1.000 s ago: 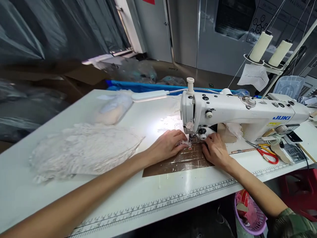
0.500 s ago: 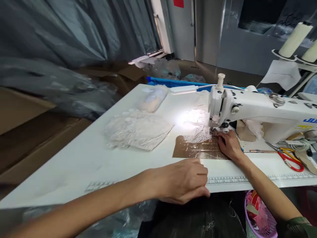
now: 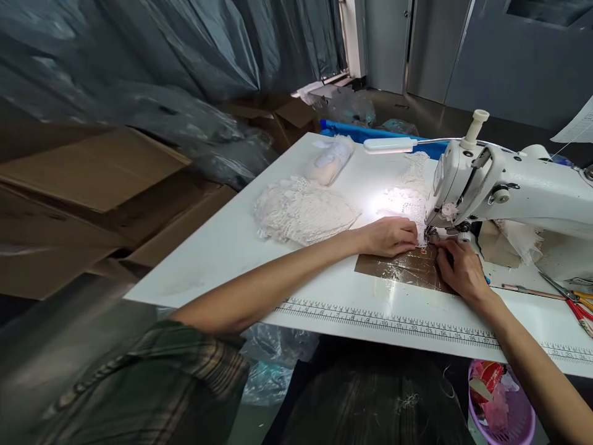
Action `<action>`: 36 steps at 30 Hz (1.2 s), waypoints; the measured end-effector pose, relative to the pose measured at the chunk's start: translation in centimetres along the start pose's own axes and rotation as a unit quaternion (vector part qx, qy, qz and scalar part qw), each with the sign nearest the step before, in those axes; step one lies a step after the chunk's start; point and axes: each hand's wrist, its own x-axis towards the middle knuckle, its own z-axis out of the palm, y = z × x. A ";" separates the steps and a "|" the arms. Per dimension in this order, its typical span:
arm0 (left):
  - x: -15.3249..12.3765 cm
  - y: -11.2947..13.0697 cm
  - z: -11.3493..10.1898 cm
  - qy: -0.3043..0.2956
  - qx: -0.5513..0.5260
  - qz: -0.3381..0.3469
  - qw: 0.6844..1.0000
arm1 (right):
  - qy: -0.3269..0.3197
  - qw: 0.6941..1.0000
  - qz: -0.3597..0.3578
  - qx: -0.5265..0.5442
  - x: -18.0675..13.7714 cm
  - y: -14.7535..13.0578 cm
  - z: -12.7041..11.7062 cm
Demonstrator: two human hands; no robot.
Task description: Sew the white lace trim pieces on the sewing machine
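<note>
White lace fabric (image 3: 402, 201) lies under the lamp's glow and runs up to the needle area of a white sewing machine (image 3: 523, 185). My left hand (image 3: 393, 237) is closed on the lace's near edge, just left of the presser foot (image 3: 432, 235). On the foot's other side, my right hand (image 3: 461, 266) has thumb and forefinger pinched close to it; what they hold is too small to make out. Beneath both hands is a brown, shiny taped sheet (image 3: 401, 272). A pile of white lace pieces (image 3: 303, 213) rests to the left.
A wrapped bundle (image 3: 331, 162) and a lamp (image 3: 389, 145) are at the table's back. A printed ruler strip (image 3: 384, 322) follows the front edge. Red-handled scissors (image 3: 577, 309) lie at right. A purple basket (image 3: 525, 420) stands below; cardboard boxes (image 3: 92, 173) stand left.
My left hand has moved from the table's front edge up to the lace beside the presser foot. My right hand stays by the foot. The view has swung left.
</note>
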 end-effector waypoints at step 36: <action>0.1 1.8 0.5 0.026 0.088 0.011 0.996 | -0.047 0.988 -0.123 -0.079 0.2 -0.3 -0.9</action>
